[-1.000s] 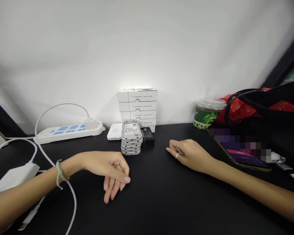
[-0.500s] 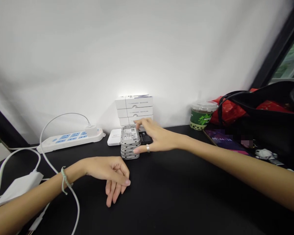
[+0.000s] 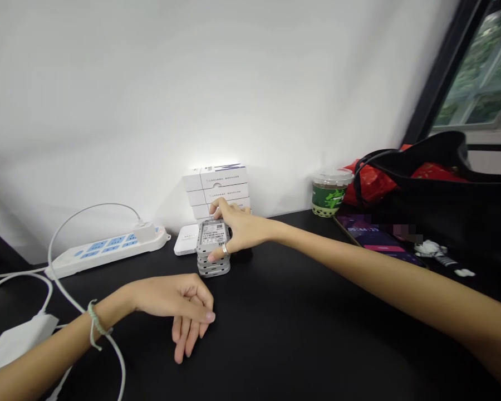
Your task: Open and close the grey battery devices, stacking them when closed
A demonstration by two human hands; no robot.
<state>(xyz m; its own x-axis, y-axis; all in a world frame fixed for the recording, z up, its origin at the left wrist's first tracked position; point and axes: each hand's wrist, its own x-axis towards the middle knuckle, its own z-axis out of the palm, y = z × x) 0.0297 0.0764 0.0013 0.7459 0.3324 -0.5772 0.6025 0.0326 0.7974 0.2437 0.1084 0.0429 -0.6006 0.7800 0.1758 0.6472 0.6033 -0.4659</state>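
A stack of several grey, round-cornered device casings (image 3: pixel 214 264) stands on the black tabletop. The top casing (image 3: pixel 213 236) has a printed label with a code square in its recess. My right hand (image 3: pixel 240 227), with a ring on the thumb, spans this top casing: the thumb presses on its near edge and the fingers reach over its far edge. Loosely bent, my left hand (image 3: pixel 175 303) rests on the table in front of the stack with nothing in it. White covers (image 3: pixel 187 239) lie stacked to the left of the casings.
White boxes (image 3: pixel 223 192) are piled against the wall. On the left are a power strip (image 3: pixel 108 248), white cables and a white adapter (image 3: pixel 20 342). On the right are a lidded cup (image 3: pixel 330 195), a phone (image 3: pixel 376 239), a small plush charm (image 3: pixel 436 250) and a black bag (image 3: pixel 455 217).
My right hand has closed in over the top casing, its fingers now at the far edge, and covers the black batteries beside the stack. The view has shifted slightly right. My left hand stays put.
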